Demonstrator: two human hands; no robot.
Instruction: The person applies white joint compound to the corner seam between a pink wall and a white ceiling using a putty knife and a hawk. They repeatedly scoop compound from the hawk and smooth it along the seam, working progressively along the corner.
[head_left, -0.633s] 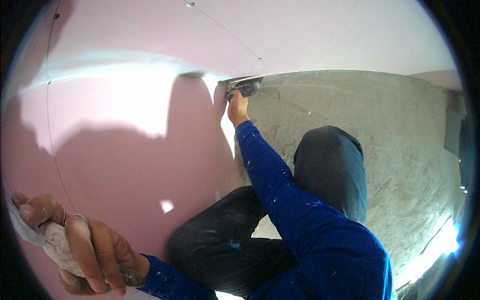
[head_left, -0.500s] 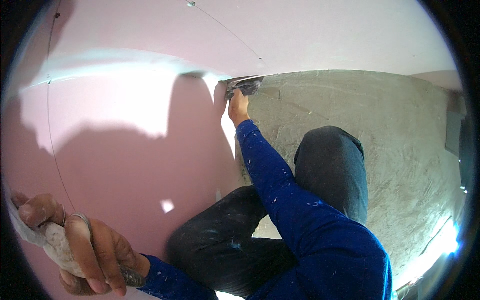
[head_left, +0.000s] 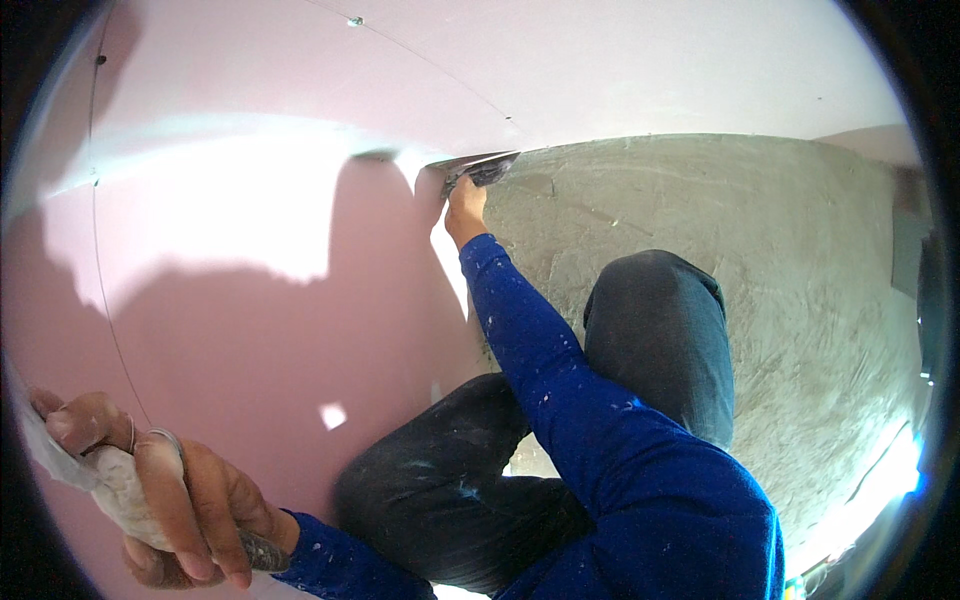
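Observation:
At the lower left, my left hand [head_left: 200, 495] is wrapped round a plaster-caked tool handle [head_left: 130, 497]. A dark rounded end [head_left: 262, 552] sticks out below the fingers, and a pale part [head_left: 45, 445] shows at the far left; the tool's exact kind is unclear. My right hand [head_left: 466, 205] reaches up the picture, closed on a dark, smeared putty knife [head_left: 493, 170]. This blade lies in the corner where the pink board [head_left: 270, 370] and the grey plastered surface [head_left: 780, 240] meet the pale panel [head_left: 650, 70]. My palm hides its handle.
My bent legs in dark trousers [head_left: 655, 340] take up the lower middle. Thin seams and small screw spots mark the panels. Bright sunlight and shadows fall across the pink board. A grey flat box-like piece [head_left: 907, 250] stands at the right edge.
My right hand and the putty knife have shifted slightly left along the corner. The view has tilted a little; my left hand keeps its grip almost unmoved.

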